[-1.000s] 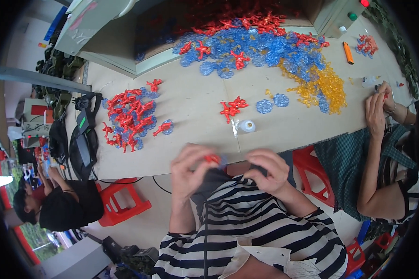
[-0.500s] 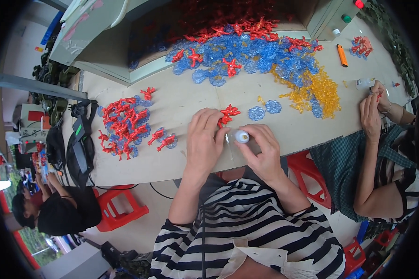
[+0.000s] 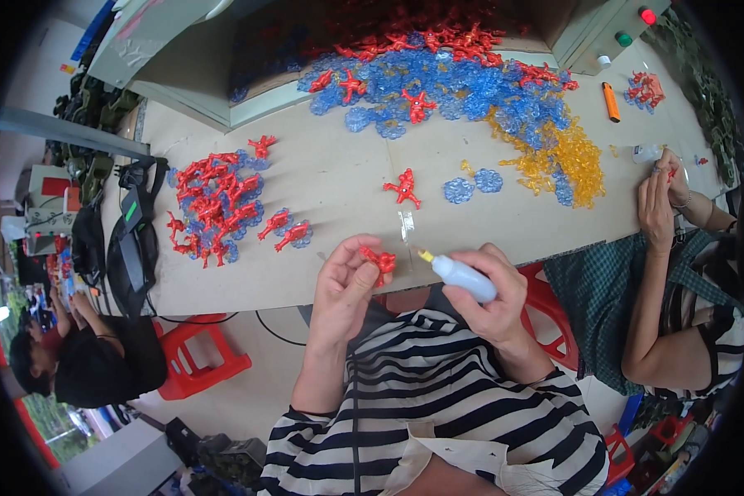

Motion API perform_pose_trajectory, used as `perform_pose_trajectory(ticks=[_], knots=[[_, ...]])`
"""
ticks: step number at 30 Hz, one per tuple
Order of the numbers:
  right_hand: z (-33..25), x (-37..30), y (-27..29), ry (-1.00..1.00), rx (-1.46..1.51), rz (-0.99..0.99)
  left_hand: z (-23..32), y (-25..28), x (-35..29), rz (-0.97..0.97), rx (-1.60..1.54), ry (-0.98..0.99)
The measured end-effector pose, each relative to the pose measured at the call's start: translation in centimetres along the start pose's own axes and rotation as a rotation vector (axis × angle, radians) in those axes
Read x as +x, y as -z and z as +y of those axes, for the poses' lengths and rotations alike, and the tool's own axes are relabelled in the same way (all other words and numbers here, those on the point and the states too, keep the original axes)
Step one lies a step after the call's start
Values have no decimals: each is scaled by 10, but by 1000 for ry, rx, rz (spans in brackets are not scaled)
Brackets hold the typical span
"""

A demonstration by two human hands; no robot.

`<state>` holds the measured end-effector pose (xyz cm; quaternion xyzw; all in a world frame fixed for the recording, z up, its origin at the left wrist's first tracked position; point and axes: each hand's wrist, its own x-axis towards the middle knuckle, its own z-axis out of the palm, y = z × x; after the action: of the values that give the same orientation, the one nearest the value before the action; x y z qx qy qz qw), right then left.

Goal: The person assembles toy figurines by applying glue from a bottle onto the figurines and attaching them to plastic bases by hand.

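My left hand [image 3: 341, 289] pinches a small red toy figure [image 3: 379, 261] between thumb and fingers, over the table's front edge. Closed around a white squeeze bottle [image 3: 465, 279], my right hand [image 3: 501, 299] tilts the bottle's yellow tip toward that figure, a short gap apart. Beyond both hands a second red figure [image 3: 403, 188] lies on the table with its limbs spread. To its right are two translucent blue flower-shaped discs [image 3: 459, 191] and a small yellow piece [image 3: 467, 167].
At left lies a pile of red figures on blue discs [image 3: 215, 202]. Blue discs [image 3: 438, 87] and yellow pieces [image 3: 583, 161] are heaped at the back, before an open cabinet [image 3: 186, 91]. An orange marker-like object [image 3: 610, 102] lies at right, near a co-worker's hands [image 3: 658, 202].
Both hands have drawn back toward me and apart. The left now holds up a red figure, another lies exposed on the table, and the bottle has turned to point its tip left.
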<state>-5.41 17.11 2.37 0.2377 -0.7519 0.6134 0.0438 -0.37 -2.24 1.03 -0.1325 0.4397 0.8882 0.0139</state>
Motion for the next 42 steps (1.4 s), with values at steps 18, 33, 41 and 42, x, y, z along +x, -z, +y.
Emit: perform_pose_trajectory(ticks=[18,33,41,42], knots=[[-11,4,1,155,-112,-55,-10,3,-5,-75,-404,259],[-14,4,6,84,-36,-79,-14,2,-6,-86,-391,294],[-16,2,10,57,-66,-87,-12,2,-5,-89,-400,304],[-15,3,8,61,-71,-83,-12,2,-5,-89,-398,306]])
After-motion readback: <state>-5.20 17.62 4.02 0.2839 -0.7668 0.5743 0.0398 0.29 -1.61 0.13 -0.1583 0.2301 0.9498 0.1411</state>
